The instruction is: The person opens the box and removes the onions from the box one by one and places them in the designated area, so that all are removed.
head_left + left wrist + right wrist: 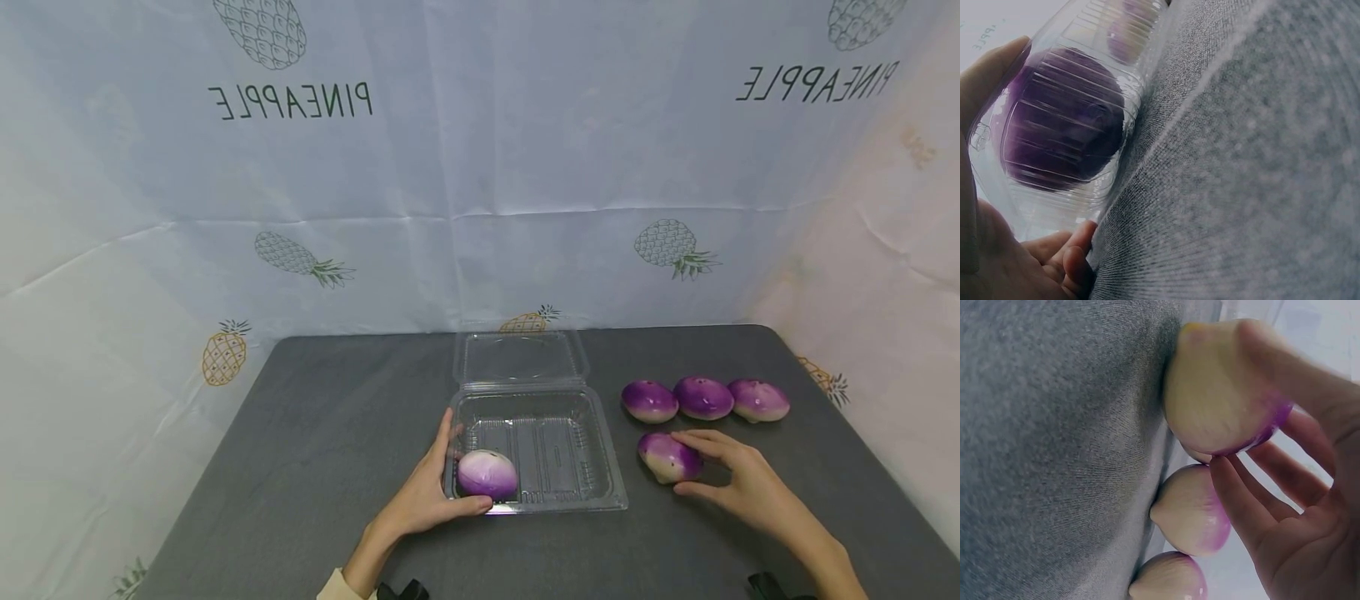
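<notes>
A transparent plastic clamshell box (558, 454) lies on the table with its lid folded back. One purple-and-white turnip (487, 475) sits in its front left corner. My left hand (429, 492) holds the box at that corner, thumb on the front rim and fingers along the left side; in the left wrist view that turnip (1063, 119) shows through the ribbed wall. To the right of the box, my right hand (746, 479) grips another turnip (667, 458) between thumb and fingertips. The right wrist view shows this turnip's pale underside (1210, 387) close over the table.
Behind the right hand, three more turnips stand in a row: a left one (649, 402), a middle one (703, 397) and a right one (758, 400). The box lid (521, 358) reaches the back edge of the grey table (337, 417). A pineapple-print cloth (487, 167) hangs behind.
</notes>
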{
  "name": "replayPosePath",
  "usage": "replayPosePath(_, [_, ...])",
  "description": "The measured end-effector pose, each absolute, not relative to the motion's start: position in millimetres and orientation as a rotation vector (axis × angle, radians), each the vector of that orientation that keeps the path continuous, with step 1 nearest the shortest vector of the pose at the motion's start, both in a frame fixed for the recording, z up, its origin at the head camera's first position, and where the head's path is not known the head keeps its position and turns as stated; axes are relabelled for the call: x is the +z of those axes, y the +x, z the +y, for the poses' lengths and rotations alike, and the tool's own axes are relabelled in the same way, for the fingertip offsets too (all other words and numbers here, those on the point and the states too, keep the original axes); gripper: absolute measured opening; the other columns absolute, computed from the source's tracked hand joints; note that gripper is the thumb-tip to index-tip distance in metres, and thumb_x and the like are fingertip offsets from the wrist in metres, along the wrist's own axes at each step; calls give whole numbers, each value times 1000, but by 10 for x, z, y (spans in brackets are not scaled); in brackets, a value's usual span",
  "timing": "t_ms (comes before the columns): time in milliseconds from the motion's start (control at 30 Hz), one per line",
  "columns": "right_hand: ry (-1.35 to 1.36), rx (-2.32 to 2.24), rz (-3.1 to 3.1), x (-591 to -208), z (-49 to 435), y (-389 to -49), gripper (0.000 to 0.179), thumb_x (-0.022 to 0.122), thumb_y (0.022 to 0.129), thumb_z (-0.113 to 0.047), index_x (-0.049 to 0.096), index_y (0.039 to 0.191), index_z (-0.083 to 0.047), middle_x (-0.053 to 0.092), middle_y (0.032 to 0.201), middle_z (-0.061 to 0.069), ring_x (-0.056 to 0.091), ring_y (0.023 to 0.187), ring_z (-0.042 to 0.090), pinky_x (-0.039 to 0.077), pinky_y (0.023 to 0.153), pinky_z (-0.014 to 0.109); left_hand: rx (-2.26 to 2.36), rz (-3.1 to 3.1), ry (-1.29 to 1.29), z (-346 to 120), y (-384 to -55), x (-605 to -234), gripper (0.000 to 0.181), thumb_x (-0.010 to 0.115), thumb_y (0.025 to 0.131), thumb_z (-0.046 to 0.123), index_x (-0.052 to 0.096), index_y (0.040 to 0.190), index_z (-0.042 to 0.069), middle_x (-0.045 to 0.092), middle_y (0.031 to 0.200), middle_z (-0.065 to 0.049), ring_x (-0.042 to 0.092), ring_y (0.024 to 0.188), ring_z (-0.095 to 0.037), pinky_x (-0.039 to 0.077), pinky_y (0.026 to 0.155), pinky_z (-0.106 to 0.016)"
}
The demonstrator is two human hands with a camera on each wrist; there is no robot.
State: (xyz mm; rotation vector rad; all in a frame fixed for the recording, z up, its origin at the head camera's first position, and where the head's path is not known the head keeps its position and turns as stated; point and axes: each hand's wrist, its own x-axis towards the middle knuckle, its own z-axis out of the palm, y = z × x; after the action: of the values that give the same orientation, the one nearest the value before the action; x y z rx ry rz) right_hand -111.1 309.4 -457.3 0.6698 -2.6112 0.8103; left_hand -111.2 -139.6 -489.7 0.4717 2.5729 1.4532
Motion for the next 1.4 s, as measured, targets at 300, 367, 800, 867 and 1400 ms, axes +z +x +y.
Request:
replayPosePath(300, [618,806,-2560,-4613,3030,-1123,55,97,62,-16,78,113,-9,74,114,8,47,114,-22,30,94,-5,1449,2566,467,-1404,-1115,-4895,137,90,74,39,-10,165,17,30,167,-17,56,128,-26,44,105,-59])
replayPosePath(367, [607,803,-2562,-4610,3020,-1123,56,97,62,-16,78,114,-9,74,115,8,46,115,-21,29,95,-5,1451,2565,470,-1404,-1115,-4894,137,90,74,39,-10,165,17,30,167,-17,56,128,-26,45,105,-59])
replayPosePath(800, [590,786,-2533,-4623,2981,-1115,61,98,59,-15,77,116,-8,72,115,11,44,115,-20,28,95,-5,1461,2558,471,-1406,-1116,-4907,137,90,74,37,-11,165,17,29,167,-18,55,128,-26,44,104,-59])
replayPosePath(867, [590,785,-2530,-4626,2979,-1111,61,98,59,-15,77,117,-8,72,116,11,43,115,-20,28,95,-5,1466,2555,469,-1404,-1116,-4905,137,90,74,38,-11,165,16,29,167,-18,54,128,-26,44,104,-59])
replayPosePath(1400, [644,797,-2480,-4620,2957,-1109,60,97,57,-9,78,114,-9,70,116,13,40,120,-22,29,98,-4,1459,2567,469,-1403,-1116,-4904,137,90,74,38,-10,165,14,30,167,-17,55,127,-23,44,105,-57])
